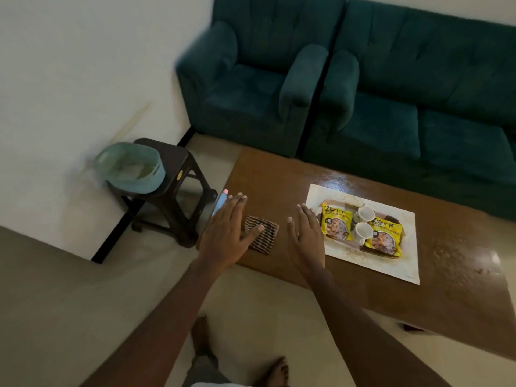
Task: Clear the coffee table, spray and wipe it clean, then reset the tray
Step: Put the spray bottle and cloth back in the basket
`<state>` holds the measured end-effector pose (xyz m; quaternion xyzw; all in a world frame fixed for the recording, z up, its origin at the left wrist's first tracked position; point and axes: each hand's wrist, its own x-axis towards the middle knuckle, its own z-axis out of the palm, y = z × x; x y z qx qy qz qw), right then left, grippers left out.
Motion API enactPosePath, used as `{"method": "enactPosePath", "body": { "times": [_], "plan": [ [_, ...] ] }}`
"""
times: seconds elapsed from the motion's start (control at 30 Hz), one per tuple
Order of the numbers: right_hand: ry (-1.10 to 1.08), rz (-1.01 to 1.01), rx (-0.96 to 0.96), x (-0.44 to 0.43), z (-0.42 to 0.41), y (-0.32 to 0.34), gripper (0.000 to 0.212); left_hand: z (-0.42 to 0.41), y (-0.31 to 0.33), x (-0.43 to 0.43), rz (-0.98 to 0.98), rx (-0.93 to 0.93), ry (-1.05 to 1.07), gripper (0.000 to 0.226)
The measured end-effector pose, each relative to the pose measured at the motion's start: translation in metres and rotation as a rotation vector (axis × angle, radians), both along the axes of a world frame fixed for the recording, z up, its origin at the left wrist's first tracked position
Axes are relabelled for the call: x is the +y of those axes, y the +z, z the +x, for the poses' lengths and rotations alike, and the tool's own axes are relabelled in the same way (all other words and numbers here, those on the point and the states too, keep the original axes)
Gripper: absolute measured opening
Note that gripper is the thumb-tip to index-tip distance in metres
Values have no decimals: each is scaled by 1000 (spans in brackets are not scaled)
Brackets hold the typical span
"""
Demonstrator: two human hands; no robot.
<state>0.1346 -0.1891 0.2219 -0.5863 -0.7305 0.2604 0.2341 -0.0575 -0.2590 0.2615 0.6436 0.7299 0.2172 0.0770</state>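
**Both hands flat over the coffee table [279, 174], nothing grabbed**

Left hand [226, 233] has its fingers straight and spread, thumb lying over the striped cloth [266, 237]. Right hand [307, 238] is just as flat and holds nothing. The spray bottle [222, 203] sits at the table's 9 o'clock edge, right by the left fingertips, so I'd guess the cleaning kit is parked within easy reach. The tray [391, 265] is at 3 o'clock of the right hand, with the snack packets [336, 223] and cups [364, 215] bunched on it, probably so they move as one load.
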Motion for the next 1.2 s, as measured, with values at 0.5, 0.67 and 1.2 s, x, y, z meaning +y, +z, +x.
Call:
{"method": "enactPosePath", "body": {
  "times": [0.5,0.67,1.2],
  "plan": [
    [-133,-48,-72,-10,-134,-32,53,-170,-47,15,-270,-114,-119,117],
    [-149,-110,-150,-6,-154,-61,57,-190,-89,35,-422,-112,-168,121],
    [111,-300,-559,42,-139,-263,91,-177,-251,121,-507,-380,-265,113]
  ]
}}
